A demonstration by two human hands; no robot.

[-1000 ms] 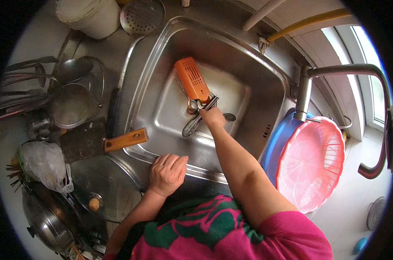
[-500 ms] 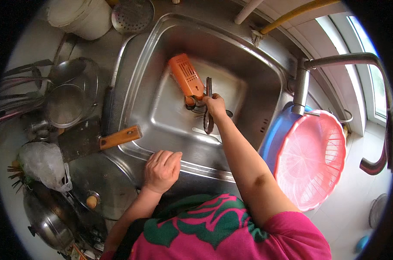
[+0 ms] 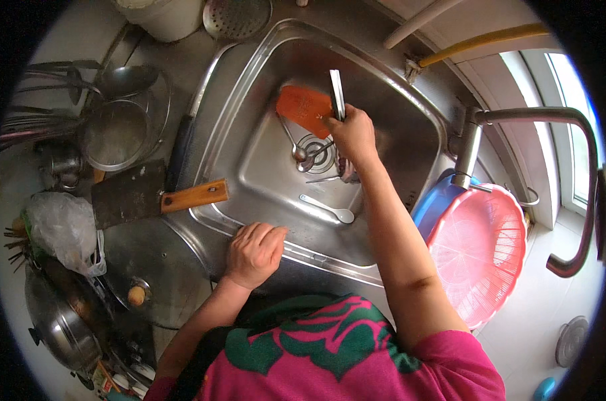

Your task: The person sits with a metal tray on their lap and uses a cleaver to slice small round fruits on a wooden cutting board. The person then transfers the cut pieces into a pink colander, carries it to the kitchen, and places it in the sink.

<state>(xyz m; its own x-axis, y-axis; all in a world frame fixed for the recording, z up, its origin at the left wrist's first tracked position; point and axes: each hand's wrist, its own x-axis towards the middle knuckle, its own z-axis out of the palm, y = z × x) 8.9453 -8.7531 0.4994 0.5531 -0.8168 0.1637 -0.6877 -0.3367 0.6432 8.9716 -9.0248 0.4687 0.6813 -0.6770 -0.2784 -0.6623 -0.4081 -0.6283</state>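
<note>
My right hand (image 3: 354,137) is closed over the sink bowl around metal tongs (image 3: 337,93). Their shiny end points up past the fingers, and a scalloped end shows below the hand. Against the fingertips is a flat orange plastic piece (image 3: 301,110), its far side hidden. Under it, a long-handled metal spoon (image 3: 297,151) lies by the round drain strainer (image 3: 316,155). Closer to me a white spoon (image 3: 330,209) lies on the bottom of the steel sink (image 3: 263,167). My left hand (image 3: 255,254) rests on the sink's front rim, fingers curled in, nothing visible in them.
Left of the sink lie a cleaver (image 3: 132,195) with a wooden handle, a strainer (image 3: 116,134), a plastic bag (image 3: 62,230) and a lidded pot (image 3: 66,327). To the right stand a pink basket (image 3: 477,254) and a blue basin (image 3: 431,204) below the faucet (image 3: 467,147).
The orange piece has turned over and its slotted face no longer shows. My right hand has risen and moved slightly away with the tongs, uncovering the spoons and drain. My left hand stays on the rim.
</note>
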